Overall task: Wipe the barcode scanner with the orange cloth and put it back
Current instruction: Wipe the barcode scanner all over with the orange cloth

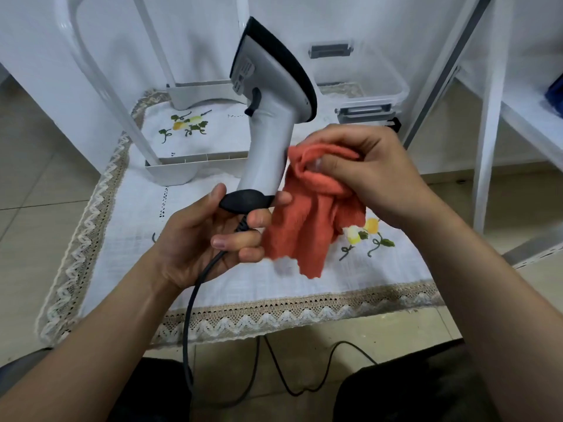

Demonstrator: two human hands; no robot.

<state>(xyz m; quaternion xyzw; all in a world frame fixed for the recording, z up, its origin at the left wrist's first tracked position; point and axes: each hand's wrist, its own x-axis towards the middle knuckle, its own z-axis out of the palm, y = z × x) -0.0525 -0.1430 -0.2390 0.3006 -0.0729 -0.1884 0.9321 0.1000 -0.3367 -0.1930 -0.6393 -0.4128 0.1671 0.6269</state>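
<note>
My left forearm is slanting up from seven o'clock, palm turned upward. My left hand (210,239) is pinching the black foot of the barcode scanner (271,123), thumb at its nine o'clock side and forefinger at three, with the other fingers curling underneath. My right forearm is slanting in from five o'clock, wrist bent. My right hand (368,175), knuckles up, is bunching the orange cloth (304,233) in curled fingers against the handle's three o'clock side.
</note>
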